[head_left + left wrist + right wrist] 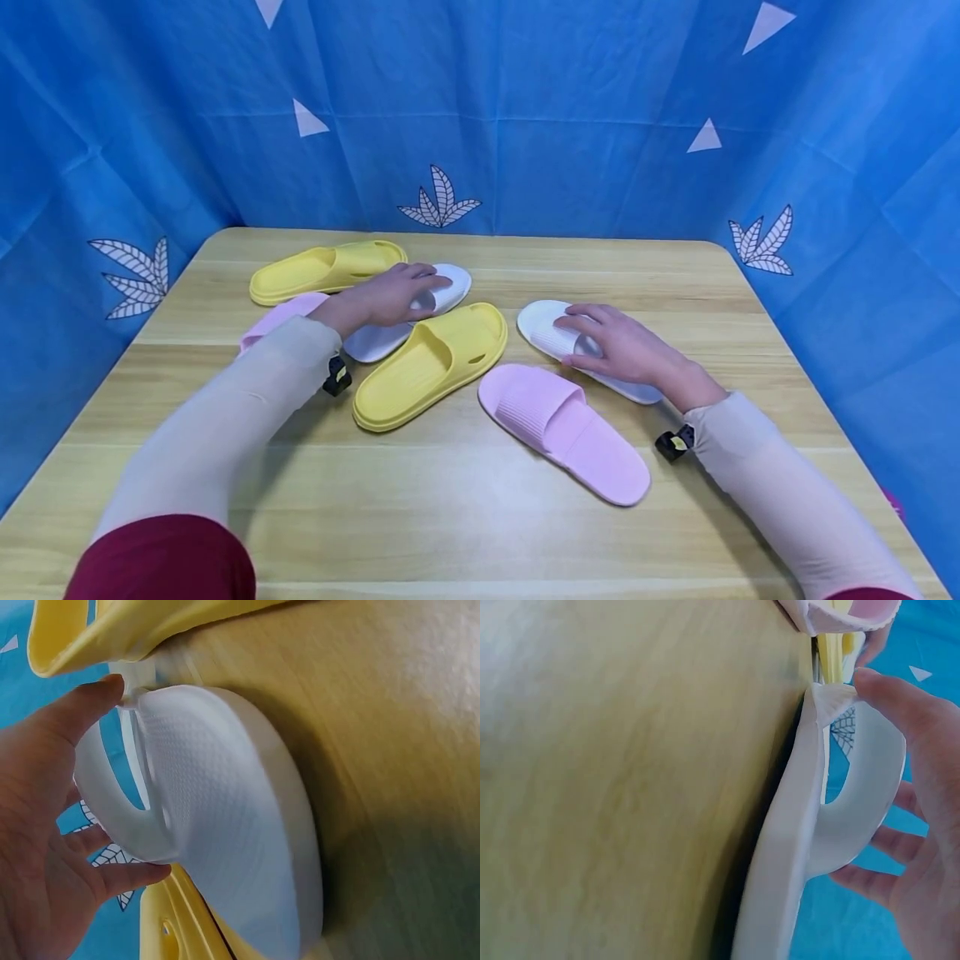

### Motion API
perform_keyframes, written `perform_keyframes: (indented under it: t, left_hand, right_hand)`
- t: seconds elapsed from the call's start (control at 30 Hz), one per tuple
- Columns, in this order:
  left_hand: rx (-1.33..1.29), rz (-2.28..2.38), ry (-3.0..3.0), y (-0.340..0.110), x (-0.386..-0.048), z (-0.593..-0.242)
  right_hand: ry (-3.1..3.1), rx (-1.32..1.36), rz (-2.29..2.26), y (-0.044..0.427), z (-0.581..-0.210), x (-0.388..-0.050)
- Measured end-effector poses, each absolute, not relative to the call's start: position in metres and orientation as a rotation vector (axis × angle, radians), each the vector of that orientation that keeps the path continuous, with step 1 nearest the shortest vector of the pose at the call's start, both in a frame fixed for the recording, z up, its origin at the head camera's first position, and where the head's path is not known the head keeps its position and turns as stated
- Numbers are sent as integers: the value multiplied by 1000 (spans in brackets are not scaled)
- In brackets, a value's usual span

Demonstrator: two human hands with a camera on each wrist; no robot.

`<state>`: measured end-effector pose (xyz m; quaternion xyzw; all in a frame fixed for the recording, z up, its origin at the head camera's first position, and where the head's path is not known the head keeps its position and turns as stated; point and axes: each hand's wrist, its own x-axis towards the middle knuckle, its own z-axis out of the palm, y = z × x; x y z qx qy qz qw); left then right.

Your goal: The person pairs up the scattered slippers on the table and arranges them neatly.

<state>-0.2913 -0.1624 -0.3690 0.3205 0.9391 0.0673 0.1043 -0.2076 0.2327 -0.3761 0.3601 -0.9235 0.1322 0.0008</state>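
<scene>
The head camera looks forward and down from above and behind the left hand and right hand, at the widest range, covering the tabletop around them and the blue curtain beyond. The left wrist camera and right wrist camera face past each palm toward the fingertips, at close range and rolled sideways. Each wrist view shares with the head view its own hand and the white slipper at those fingers.
</scene>
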Motion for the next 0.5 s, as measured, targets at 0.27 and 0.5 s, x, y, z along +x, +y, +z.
perform_keyframes:
  t: [0.27, 0.5]
  left_hand:
    - [947, 218, 2768, -162, -290, -367]
    - [942, 231, 2775, -162, -290, -371]
  right_hand:
    - [-2879, 1093, 397, 237, -376, -212]
    - [-2829, 1080, 352, 243, -379, -216]
